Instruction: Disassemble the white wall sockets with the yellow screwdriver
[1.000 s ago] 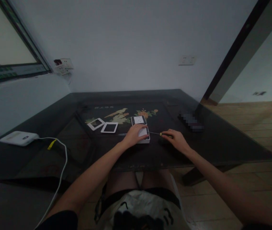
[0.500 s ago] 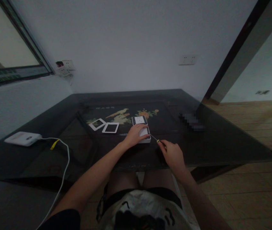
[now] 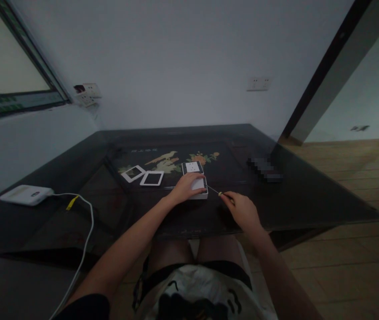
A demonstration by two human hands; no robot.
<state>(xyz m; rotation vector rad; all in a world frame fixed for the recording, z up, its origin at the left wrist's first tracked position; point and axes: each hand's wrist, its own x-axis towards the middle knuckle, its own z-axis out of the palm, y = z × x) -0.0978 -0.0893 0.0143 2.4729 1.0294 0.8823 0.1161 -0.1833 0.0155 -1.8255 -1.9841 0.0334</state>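
Note:
A white wall socket unit (image 3: 192, 167) with a dark edge around its panels lies on the dark table, its far panel showing socket holes. My left hand (image 3: 187, 186) is closed on the near part, with fingers over the top and thumb along the near side; it covers much of that panel. In my right hand (image 3: 242, 210) is a screwdriver (image 3: 213, 190), gripped by its handle. Its thin shaft slants up and left, and the tip meets the right edge of the near panel. Exactly where the tip sits is too small to tell.
Two white square frames (image 3: 152, 178) lie left of the socket unit. Farther left is a white device (image 3: 26, 194) with a white cable (image 3: 91, 218) and yellow tag running off the near edge. A blurred dark object (image 3: 265, 170) rests at the right. A wall (image 3: 176, 66) stands behind.
The view has shifted slightly, so everything sits a little farther left. The screwdriver tip stays at the panel's right edge, with my right hand turned slightly on the handle. My left hand keeps its hold.

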